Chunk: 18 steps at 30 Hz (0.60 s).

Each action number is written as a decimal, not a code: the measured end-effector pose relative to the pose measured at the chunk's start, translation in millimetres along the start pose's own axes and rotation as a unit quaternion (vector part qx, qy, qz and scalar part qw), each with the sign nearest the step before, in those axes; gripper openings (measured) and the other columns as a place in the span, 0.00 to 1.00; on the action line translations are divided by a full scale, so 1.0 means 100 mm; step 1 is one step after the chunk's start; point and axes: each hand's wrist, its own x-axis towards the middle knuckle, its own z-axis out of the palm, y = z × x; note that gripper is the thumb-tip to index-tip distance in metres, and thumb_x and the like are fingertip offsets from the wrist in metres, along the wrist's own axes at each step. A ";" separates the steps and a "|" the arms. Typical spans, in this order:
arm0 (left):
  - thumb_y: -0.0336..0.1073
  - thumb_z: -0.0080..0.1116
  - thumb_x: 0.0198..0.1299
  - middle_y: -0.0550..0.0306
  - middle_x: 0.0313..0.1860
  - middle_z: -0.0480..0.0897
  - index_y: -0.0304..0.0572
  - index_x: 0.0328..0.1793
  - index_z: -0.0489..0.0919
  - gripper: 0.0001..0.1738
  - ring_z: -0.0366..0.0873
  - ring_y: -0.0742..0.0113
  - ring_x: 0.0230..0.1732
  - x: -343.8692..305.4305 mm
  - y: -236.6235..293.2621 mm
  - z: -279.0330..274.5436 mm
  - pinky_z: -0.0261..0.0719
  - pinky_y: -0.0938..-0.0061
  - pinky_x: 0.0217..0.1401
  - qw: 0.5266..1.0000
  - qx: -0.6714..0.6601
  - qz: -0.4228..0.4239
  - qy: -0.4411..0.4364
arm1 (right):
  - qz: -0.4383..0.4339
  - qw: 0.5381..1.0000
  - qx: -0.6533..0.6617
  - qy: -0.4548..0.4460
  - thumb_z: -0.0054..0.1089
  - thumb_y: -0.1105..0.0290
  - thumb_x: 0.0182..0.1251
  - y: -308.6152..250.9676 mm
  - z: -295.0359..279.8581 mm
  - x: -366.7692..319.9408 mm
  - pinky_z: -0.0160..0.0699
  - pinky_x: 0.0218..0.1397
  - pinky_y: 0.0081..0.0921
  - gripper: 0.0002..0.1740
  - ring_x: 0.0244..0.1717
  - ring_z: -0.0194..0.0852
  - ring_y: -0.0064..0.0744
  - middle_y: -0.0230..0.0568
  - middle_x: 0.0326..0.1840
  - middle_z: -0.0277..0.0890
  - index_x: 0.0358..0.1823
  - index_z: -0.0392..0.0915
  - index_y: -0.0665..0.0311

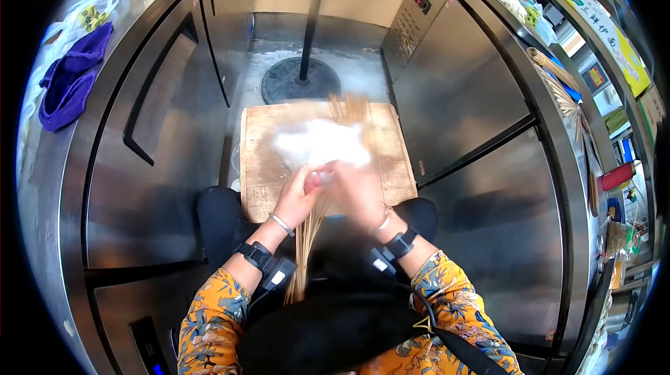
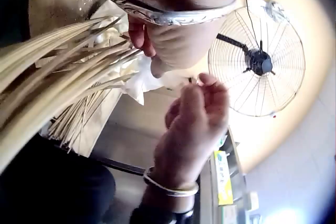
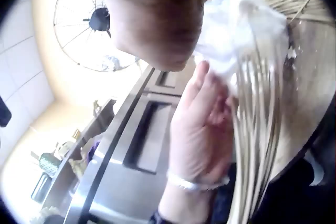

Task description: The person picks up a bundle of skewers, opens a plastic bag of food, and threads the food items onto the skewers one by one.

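My left hand (image 1: 299, 197) is over the near edge of the wooden board (image 1: 262, 158), its fingers curled in the right wrist view. A bundle of thin bamboo sticks (image 1: 306, 256) runs beside it, back towards the lap. Facing it is my right hand (image 1: 357, 197), blurred; in the left wrist view its thumb and fingertips are drawn together. I cannot tell what either hand holds. Just beyond both hands, a crumpled white plastic bag (image 1: 317, 143) lies on the board. More bamboo sticks (image 1: 349, 108) lie at the bag's far right side.
Steel cabinets (image 1: 150, 130) flank the board on both sides. Behind it stands a round black fan base (image 1: 301, 80) with a pole. A purple cloth (image 1: 73, 82) lies on the left counter; more sticks (image 1: 562, 89) and a yellow-white carton (image 1: 611, 36) are at the right.
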 end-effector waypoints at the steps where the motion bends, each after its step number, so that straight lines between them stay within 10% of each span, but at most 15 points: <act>1: 0.28 0.56 0.55 0.50 0.36 0.78 0.40 0.39 0.78 0.06 0.77 0.59 0.41 0.02 0.06 0.00 0.74 0.70 0.44 0.996 0.085 0.027 -0.020 | -0.075 0.996 0.050 0.005 0.55 0.73 0.53 -0.09 0.01 -0.02 0.76 0.27 0.38 0.09 0.23 0.76 0.45 0.45 0.28 0.77 0.37 0.72 0.57; 2: 0.28 0.58 0.47 0.47 0.37 0.79 0.41 0.42 0.79 0.13 0.77 0.48 0.42 0.09 -0.09 0.02 0.75 0.67 0.44 0.978 0.103 0.177 -0.029 | -0.083 0.996 0.008 -0.017 0.56 0.73 0.52 -0.18 0.08 -0.05 0.75 0.27 0.38 0.10 0.23 0.76 0.46 0.45 0.29 0.77 0.37 0.70 0.57; 11: 0.24 0.55 0.47 0.42 0.35 0.79 0.37 0.41 0.76 0.12 0.77 0.42 0.40 0.06 -0.05 0.02 0.75 0.58 0.42 0.947 0.237 0.217 0.006 | -0.041 0.991 0.113 0.059 0.50 0.77 0.57 -0.13 0.04 0.10 0.76 0.35 0.40 0.11 0.33 0.76 0.50 0.46 0.42 0.73 0.43 0.71 0.61; 14: 0.25 0.57 0.51 0.43 0.34 0.79 0.35 0.38 0.72 0.08 0.79 0.49 0.37 0.04 -0.04 -0.02 0.77 0.64 0.41 0.961 0.238 0.136 -0.020 | -0.010 0.996 0.041 -0.080 0.50 0.76 0.59 0.04 0.10 0.08 0.76 0.35 0.40 0.09 0.34 0.76 0.50 0.45 0.38 0.73 0.41 0.73 0.62; 18: 0.26 0.58 0.59 0.59 0.31 0.81 0.39 0.32 0.70 0.08 0.78 0.75 0.35 0.05 -0.24 0.03 0.74 0.81 0.39 0.987 -0.151 -0.022 0.050 | -0.001 0.998 0.059 -0.016 0.52 0.75 0.59 0.07 0.19 -0.07 0.75 0.35 0.39 0.05 0.34 0.75 0.50 0.46 0.34 0.72 0.37 0.73 0.62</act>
